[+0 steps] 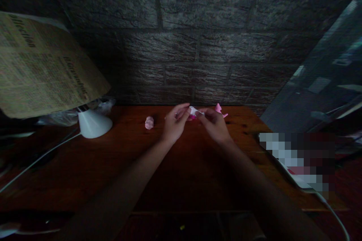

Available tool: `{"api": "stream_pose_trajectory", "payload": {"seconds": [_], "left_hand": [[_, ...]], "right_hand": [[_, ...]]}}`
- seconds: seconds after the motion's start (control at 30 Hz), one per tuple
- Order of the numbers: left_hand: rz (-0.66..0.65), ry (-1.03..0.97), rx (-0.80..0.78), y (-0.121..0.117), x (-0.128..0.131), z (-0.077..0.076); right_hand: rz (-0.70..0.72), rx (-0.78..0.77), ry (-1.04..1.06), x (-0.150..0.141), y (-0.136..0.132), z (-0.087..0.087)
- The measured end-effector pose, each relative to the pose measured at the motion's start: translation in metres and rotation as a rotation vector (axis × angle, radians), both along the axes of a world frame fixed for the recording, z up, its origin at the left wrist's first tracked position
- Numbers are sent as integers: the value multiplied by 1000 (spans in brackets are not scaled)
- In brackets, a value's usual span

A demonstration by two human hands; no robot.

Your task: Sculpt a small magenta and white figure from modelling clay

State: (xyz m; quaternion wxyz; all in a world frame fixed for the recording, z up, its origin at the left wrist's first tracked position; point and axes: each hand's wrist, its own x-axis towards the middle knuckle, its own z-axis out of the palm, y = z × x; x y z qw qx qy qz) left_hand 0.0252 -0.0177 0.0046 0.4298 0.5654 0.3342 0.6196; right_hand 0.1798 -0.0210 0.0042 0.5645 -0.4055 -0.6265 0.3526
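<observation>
Above the wooden table, both hands meet around a small white, soft-looking piece (193, 110). My left hand (175, 122) is closed, pinching its left side. From the right, my right hand (214, 122) pinches the other side between thumb and fingers. A bit of magenta (194, 117) shows just under the white piece; whether the two are joined I cannot tell. Left of the hands a pale pink lump (149, 122) lies on the table. Just behind my right hand stands a pink pointed piece (218, 108), partly hidden, with a small pink stick (225, 115) beside it.
A lamp with a newsprint shade (42, 67) and white base (94, 123) stands at the left, its cord trailing forward. Crumpled clear plastic (106, 104) lies behind it. A brick-patterned wall (181, 49) bounds the wooden table (181, 173). A blurred-out device (302, 182) with a cable rests at right.
</observation>
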Motion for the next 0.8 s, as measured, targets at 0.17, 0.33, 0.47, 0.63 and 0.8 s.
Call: {"api": "stream_pose_trajectory", "payload": {"seconds": [0.17, 0.33, 0.47, 0.63, 0.8], "left_hand": [[14, 13, 4, -2, 0, 1], [-20, -14, -25, -3, 0, 2], [-55, -31, -45, -1, 2, -1], [-77, -52, -79, 1, 2, -4], [-106, -100, -115, 2, 2, -3]], "right_hand": [[33, -2, 0, -2, -2, 2], [54, -24, 10, 1, 0, 1], [32, -22, -12, 3, 1, 1], [-12, 9, -60, 2, 1, 1], [-54, -13, -29, 3, 2, 1]]}}
